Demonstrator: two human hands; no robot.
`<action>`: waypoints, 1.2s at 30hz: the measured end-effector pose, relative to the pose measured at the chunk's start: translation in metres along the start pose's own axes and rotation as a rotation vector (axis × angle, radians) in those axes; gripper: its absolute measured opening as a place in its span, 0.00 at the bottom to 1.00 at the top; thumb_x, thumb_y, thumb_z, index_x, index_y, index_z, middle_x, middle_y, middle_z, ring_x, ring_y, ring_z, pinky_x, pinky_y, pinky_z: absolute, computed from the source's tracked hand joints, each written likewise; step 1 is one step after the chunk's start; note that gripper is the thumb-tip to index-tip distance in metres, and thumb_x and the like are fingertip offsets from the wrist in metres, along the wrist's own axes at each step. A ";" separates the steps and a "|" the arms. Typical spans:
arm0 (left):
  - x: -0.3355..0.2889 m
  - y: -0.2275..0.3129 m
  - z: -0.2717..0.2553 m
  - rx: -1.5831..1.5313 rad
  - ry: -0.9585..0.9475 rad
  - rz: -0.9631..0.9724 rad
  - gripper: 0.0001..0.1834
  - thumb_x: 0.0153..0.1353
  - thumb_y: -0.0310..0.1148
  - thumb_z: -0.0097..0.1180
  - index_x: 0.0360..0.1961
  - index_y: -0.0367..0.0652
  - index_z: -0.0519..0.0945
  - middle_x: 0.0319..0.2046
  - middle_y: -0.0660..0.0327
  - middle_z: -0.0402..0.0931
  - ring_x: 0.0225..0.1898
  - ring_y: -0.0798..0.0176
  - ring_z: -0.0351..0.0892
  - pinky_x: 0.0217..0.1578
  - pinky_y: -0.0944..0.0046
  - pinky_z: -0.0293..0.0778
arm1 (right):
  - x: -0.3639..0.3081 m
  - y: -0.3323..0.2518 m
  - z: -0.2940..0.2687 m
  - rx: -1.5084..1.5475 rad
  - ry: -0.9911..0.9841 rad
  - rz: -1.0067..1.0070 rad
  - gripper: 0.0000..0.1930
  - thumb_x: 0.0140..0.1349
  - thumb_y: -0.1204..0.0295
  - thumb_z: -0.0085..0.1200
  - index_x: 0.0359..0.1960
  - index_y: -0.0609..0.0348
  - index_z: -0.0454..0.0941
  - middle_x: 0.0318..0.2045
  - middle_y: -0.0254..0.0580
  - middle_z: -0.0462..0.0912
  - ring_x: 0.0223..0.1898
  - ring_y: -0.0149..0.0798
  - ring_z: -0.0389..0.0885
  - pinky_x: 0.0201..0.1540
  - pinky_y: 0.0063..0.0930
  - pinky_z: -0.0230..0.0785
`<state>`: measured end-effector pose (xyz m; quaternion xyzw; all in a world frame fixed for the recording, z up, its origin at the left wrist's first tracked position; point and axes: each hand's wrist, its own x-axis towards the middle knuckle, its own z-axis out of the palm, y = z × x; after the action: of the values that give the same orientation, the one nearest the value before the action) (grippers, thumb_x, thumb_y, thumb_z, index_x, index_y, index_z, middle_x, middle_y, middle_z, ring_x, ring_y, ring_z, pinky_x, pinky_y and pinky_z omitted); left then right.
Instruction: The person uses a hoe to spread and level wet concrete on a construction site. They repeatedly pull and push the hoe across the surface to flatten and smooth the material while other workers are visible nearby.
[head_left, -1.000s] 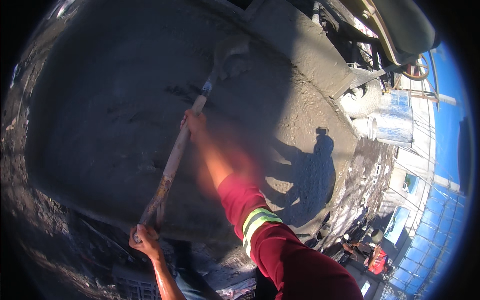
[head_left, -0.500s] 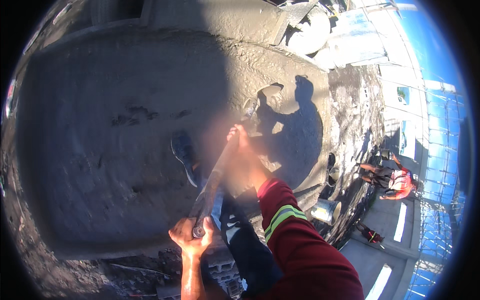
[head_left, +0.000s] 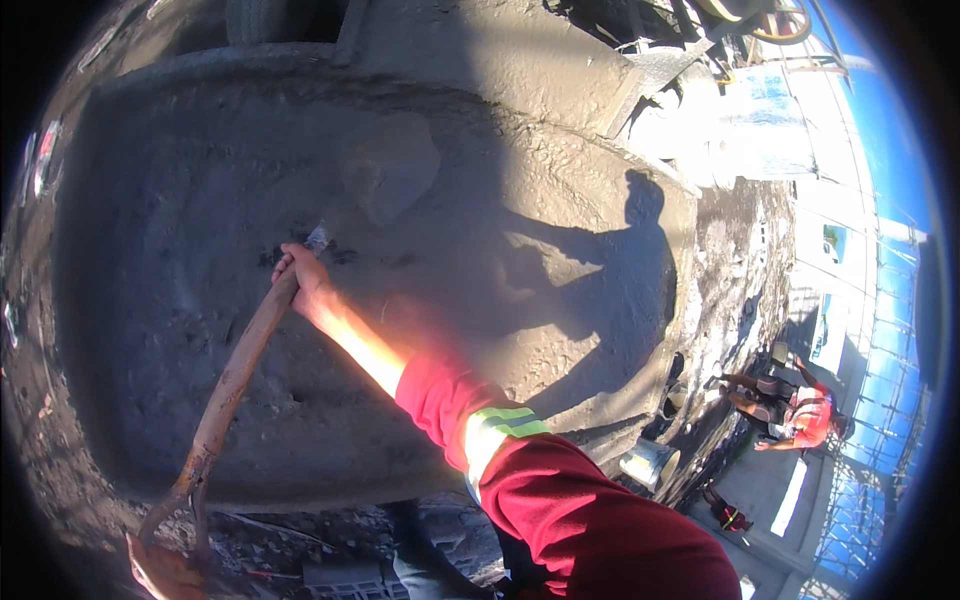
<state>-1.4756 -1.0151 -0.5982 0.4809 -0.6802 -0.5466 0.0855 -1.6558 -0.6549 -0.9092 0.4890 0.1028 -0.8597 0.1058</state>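
The shovel handle (head_left: pixel 240 375) at eight o'clock is matt, worn wood; its collar (head_left: pixel 317 238) near ten looks like smeared, glinting metal. The grey mix (head_left: pixel 200 230) is damp and fairly smooth toward nine o'clock, rough and lumpy toward one. The sleeve (head_left: pixel 600 525) at five o'clock is matt cloth, crossed by a glossy reflective band (head_left: pixel 497 436); the bucket (head_left: pixel 648 464) past four looks like smeared plastic.

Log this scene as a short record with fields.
Tool: shovel with a wooden handle
Left hand: at the forked grip end
Right hand: around the handle, near the metal neck
Material: wet grey mix, partly shaded
Sleeve: dark red, reflective band
Nearby: bucket; co-worker in red top
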 end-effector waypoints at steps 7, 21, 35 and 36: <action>0.080 0.044 0.123 0.049 -0.077 -0.032 0.20 0.63 0.52 0.60 0.24 0.54 0.68 0.14 0.73 0.54 0.13 0.76 0.53 0.14 0.71 0.53 | 0.096 -0.024 0.067 0.083 0.037 -0.050 0.11 0.60 0.70 0.57 0.22 0.55 0.70 0.17 0.36 0.73 0.17 0.35 0.71 0.26 0.35 0.71; -0.162 -0.004 0.332 0.302 -0.905 0.882 0.18 0.56 0.38 0.67 0.18 0.42 0.73 0.10 0.66 0.67 0.12 0.72 0.67 0.15 0.67 0.62 | -0.012 -0.361 -0.185 0.245 -0.142 -0.397 0.13 0.60 0.67 0.55 0.21 0.49 0.65 0.16 0.29 0.67 0.19 0.31 0.68 0.26 0.24 0.67; -0.056 0.033 0.163 0.164 -0.422 0.246 0.20 0.68 0.44 0.56 0.23 0.48 0.65 0.12 0.70 0.58 0.12 0.75 0.56 0.14 0.71 0.51 | -0.030 -0.176 -0.064 0.072 0.087 -0.254 0.08 0.62 0.72 0.54 0.27 0.59 0.70 0.21 0.37 0.73 0.22 0.35 0.73 0.29 0.34 0.74; -0.036 0.051 0.153 0.140 -0.293 0.147 0.20 0.68 0.45 0.56 0.23 0.50 0.65 0.12 0.70 0.57 0.11 0.75 0.55 0.13 0.70 0.52 | -0.019 -0.149 -0.035 0.046 0.117 -0.207 0.07 0.63 0.73 0.53 0.28 0.61 0.71 0.22 0.40 0.74 0.23 0.36 0.75 0.29 0.36 0.75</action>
<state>-1.5836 -0.8897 -0.6008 0.3500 -0.7550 -0.5545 -0.0085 -1.6598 -0.5015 -0.8988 0.5272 0.1388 -0.8383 -0.0011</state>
